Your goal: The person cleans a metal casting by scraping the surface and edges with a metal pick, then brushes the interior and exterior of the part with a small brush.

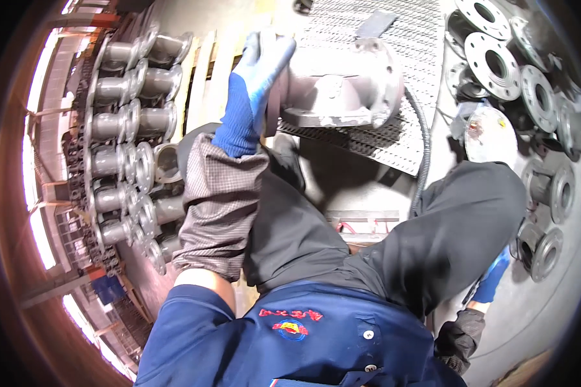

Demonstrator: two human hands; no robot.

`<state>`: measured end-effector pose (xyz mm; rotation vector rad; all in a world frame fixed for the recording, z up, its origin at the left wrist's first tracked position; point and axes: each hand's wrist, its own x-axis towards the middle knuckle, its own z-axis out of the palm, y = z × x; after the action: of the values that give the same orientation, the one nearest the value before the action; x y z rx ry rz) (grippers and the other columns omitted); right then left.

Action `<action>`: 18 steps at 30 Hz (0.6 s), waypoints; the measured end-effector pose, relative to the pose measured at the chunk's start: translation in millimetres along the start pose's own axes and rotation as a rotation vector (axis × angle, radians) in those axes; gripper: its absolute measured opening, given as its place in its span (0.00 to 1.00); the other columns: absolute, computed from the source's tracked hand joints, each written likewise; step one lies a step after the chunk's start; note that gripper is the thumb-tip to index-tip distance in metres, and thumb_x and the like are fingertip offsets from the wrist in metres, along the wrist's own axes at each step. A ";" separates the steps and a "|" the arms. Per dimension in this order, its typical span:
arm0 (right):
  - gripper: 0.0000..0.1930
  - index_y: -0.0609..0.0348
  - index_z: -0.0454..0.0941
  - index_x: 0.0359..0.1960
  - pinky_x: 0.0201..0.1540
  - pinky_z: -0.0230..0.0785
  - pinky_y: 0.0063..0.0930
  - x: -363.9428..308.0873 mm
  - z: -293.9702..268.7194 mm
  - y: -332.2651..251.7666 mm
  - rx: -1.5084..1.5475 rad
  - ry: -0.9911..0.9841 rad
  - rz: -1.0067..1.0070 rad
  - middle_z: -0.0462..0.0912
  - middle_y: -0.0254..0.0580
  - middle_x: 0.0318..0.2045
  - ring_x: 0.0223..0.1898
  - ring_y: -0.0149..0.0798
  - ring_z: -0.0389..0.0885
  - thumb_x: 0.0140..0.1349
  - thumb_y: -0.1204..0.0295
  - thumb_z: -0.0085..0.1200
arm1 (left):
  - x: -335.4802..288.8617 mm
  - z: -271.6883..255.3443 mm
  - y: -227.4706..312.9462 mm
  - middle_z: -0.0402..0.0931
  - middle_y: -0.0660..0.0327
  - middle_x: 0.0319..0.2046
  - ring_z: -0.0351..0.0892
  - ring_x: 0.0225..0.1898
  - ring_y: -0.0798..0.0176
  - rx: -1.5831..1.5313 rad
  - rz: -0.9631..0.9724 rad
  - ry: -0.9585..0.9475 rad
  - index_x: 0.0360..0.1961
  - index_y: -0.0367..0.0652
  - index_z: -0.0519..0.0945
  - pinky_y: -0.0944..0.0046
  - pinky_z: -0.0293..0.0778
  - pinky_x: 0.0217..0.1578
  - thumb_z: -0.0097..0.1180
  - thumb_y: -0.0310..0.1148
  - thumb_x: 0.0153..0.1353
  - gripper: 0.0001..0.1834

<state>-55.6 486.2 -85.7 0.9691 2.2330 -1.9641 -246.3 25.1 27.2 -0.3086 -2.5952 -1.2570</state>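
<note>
A grey cast-metal flanged pipe fitting point(332, 84) lies on its side in front of me, on a perforated metal sheet. My left hand point(263, 61), in a blue and pale glove, is closed over the fitting's left flange. Its fingertips reach past the flange's upper edge. Low on the right, my right hand point(497, 264) hangs beside my right knee in a blue glove. The leg hides most of it, and whether it holds anything does not show.
Rows of stacked flanged fittings point(113, 122) stand to the left. More flanged parts point(494, 63) crowd the right side. A black corrugated hose point(425, 145) curves down from the perforated sheet point(413, 58), near a round stained pad point(490, 137). A flat grey plate point(376, 24) lies farther back.
</note>
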 end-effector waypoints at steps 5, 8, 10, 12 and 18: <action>0.21 0.61 0.69 0.59 0.38 0.66 0.22 -6.1 -41.3 -95.8 -0.654 0.261 -0.638 0.75 0.40 0.39 0.37 0.31 0.72 0.63 0.80 0.42 | -10.4 21.9 39.9 0.56 0.45 0.63 0.60 0.62 0.56 -0.303 -0.439 0.065 0.67 0.33 0.48 0.65 0.60 0.59 0.60 0.42 0.50 0.49; 0.19 0.64 0.69 0.58 0.46 0.66 0.23 -14.2 -12.9 -171.2 -0.665 0.220 -1.003 0.77 0.43 0.50 0.45 0.31 0.75 0.64 0.80 0.41 | -17.1 23.4 28.5 0.50 0.42 0.66 0.52 0.67 0.49 -0.002 -0.439 0.009 0.67 0.32 0.48 0.62 0.54 0.63 0.57 0.49 0.51 0.50; 0.18 0.62 0.71 0.56 0.36 0.63 0.18 -28.8 33.3 -200.3 -0.337 -0.013 -0.735 0.79 0.40 0.43 0.34 0.25 0.72 0.64 0.78 0.43 | -25.1 24.2 21.6 0.51 0.39 0.65 0.52 0.67 0.45 0.105 -0.229 0.003 0.66 0.32 0.50 0.60 0.54 0.63 0.56 0.47 0.52 0.48; 0.17 0.60 0.73 0.55 0.26 0.60 0.13 -32.0 90.6 -209.7 -0.173 -0.229 -0.526 0.81 0.36 0.36 0.24 0.20 0.68 0.64 0.76 0.46 | -40.9 13.3 17.6 0.56 0.37 0.62 0.56 0.65 0.45 0.169 -0.062 0.037 0.65 0.30 0.52 0.60 0.56 0.63 0.59 0.43 0.52 0.46; 0.19 0.64 0.71 0.56 0.20 0.58 0.12 -30.8 142.2 -209.4 -0.017 -0.381 -0.394 0.82 0.35 0.31 0.19 0.18 0.66 0.64 0.69 0.46 | -42.2 18.5 11.1 0.61 0.38 0.60 0.62 0.61 0.44 0.000 -0.153 0.008 0.66 0.33 0.53 0.60 0.60 0.60 0.59 0.41 0.51 0.45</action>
<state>-179.1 340.7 83.4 0.1282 2.3287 -2.0402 -205.4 42.9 11.4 -0.1063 -2.6544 -1.3039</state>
